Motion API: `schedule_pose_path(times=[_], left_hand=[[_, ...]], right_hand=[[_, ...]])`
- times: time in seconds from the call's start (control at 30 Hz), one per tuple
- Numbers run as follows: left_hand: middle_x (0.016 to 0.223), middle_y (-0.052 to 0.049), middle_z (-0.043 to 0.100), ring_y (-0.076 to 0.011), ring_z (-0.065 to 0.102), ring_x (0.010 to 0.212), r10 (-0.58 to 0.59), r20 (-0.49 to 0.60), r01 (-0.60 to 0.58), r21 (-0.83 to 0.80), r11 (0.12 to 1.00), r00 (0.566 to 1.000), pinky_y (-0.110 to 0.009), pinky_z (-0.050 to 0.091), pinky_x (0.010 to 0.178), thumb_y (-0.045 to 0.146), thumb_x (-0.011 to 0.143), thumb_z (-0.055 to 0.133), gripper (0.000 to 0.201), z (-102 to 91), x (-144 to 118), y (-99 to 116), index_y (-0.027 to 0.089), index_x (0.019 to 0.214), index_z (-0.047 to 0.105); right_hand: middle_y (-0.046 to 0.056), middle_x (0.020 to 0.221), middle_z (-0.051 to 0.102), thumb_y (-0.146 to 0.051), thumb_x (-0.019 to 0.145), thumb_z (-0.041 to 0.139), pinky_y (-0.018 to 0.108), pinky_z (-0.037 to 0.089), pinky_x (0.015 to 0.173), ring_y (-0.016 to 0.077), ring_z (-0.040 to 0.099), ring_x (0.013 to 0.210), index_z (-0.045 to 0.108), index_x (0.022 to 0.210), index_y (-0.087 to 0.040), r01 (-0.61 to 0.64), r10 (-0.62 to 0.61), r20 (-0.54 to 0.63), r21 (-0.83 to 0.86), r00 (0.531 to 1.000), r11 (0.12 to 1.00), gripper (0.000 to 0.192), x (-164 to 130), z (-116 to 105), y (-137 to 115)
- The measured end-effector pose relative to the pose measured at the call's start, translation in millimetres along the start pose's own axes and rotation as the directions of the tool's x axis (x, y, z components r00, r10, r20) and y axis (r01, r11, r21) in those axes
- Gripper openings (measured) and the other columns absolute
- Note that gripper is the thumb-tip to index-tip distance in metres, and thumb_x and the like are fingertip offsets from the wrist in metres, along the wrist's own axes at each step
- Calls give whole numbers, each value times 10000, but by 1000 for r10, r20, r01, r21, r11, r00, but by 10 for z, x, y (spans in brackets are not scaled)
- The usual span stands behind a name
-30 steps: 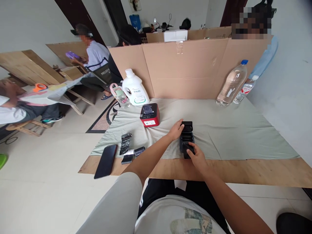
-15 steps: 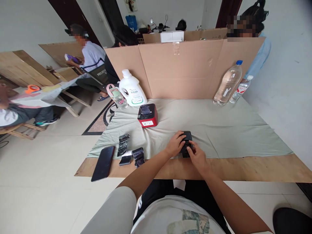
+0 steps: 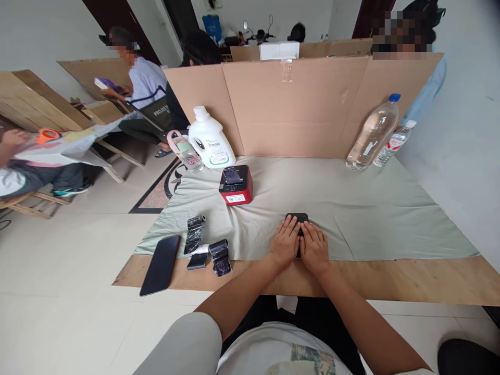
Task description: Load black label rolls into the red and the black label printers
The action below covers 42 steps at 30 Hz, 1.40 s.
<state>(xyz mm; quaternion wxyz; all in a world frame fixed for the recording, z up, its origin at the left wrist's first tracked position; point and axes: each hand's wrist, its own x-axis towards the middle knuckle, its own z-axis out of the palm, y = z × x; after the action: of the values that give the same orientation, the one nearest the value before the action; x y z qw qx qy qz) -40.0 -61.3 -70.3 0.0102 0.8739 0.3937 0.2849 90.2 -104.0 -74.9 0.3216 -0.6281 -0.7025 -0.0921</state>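
Observation:
A small black box-like device (image 3: 297,217) lies on the pale green cloth (image 3: 367,208) near the front of the wooden board. My left hand (image 3: 285,242) and my right hand (image 3: 314,248) lie flat side by side on top of it, fingers together and pointing away from me, covering most of it. Only its far edge shows. A red and black device (image 3: 236,186) of similar size stands farther back to the left.
A black phone (image 3: 160,264) and dark film rolls (image 3: 207,245) lie at the front left. A white jug (image 3: 210,139), a pink-capped bottle (image 3: 183,151) and two water bottles (image 3: 373,133) stand before a cardboard screen (image 3: 297,104). Other people sit beyond and at left.
The black device's lid, open a second ago, has come down. Both my hands have moved from its sides onto its top and now press flat on it.

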Motion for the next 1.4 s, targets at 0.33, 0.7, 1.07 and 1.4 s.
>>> schedule_pose_path(times=[0.33, 0.7, 1.07, 1.4], left_hand=[[1435, -139, 433, -251, 274, 1402, -50, 4, 49, -298, 953, 999, -470, 313, 1115, 217, 931, 369, 406, -12, -17, -28, 128, 1308, 494], [1183, -133, 568, -229, 520, 1147, -600, -49, 380, -732, 565, 799, -449, 371, 1038, 490, 940, 335, 446, 96, -269, -239, 161, 1178, 518], [1555, -36, 225, -293, 123, 1442, -25, 452, 30, -4, 1000, 892, -592, 95, 1129, 356, 940, 375, 530, -95, -447, -60, 310, 1462, 291], [1575, 8, 93, -282, 51, 1450, 17, 535, 8, -44, 999, 845, -608, 89, 1126, 395, 975, 284, 524, -187, -425, -104, 400, 1478, 134]], right_hand=[[114, 1307, 559, -250, 931, 364, 426, 363, 1013, 245, 464, 1218, 525, 1304, -165, -57, 53, 40, 108, 998, 993, 415, 8, -16, 25], [223, 1496, 216, -456, 707, 687, 518, 416, 863, 397, 448, 1147, 359, 1425, -200, -323, 333, 253, -84, 908, 943, 830, 140, -62, -482], [159, 1497, 241, -443, 748, 591, 462, 378, 914, 352, 430, 1132, 353, 1424, -213, -416, 449, 95, -249, 888, 875, 753, 959, -162, 862], [145, 1514, 189, -509, 756, 566, 456, 354, 951, 353, 407, 1191, 302, 1443, -224, -622, 691, 81, -370, 718, 690, 788, 1434, -115, 2385]])
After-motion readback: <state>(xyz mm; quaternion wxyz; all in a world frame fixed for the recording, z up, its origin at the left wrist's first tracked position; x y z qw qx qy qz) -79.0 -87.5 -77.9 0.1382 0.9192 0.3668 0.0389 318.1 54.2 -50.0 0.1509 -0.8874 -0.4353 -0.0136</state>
